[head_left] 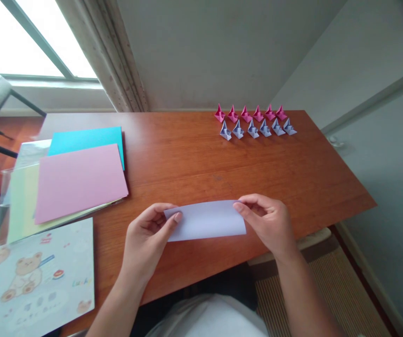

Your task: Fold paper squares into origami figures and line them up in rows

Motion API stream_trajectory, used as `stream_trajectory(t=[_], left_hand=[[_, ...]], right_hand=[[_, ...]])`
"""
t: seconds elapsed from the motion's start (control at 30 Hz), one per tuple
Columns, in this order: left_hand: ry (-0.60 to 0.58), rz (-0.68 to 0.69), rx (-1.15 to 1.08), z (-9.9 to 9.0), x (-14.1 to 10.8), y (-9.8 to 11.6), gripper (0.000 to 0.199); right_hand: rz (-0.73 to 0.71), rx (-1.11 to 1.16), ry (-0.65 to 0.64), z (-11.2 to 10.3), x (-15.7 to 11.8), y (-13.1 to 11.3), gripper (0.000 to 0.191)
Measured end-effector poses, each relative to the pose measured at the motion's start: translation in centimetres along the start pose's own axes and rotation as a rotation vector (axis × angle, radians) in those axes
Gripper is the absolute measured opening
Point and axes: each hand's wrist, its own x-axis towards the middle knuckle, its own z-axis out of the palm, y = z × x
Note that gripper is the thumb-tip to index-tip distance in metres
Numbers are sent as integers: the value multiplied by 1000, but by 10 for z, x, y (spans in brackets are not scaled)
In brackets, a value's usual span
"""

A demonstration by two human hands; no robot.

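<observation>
A pale lavender sheet of paper (206, 221), a wide rectangle, is held up just above the near part of the wooden table. My left hand (152, 236) pinches its upper left corner, the thumb lying on the face of the paper. At the opposite end, my right hand (266, 220) grips the upper right corner between thumb and fingers. The top edge of the paper bows slightly upward between the hands. Whether it is folded double I cannot tell. Both hands' far fingers are partly hidden behind the thumbs.
Several pink folded paper figures (246, 115) stand at the table's far edge, with a row of lavender paper figures (253, 129) before them. To the left lie pink paper (80, 182), turquoise paper (85, 139) and a bear-print board (36, 281). The wooden table (173, 159) ends near my lap.
</observation>
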Motion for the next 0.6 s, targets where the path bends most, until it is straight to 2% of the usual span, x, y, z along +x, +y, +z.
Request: stream_trajectory(t=[0.6], left_hand=[[19, -19, 10, -1, -1, -2, 26]], right_hand=[[25, -4, 0, 2, 1, 2, 19]])
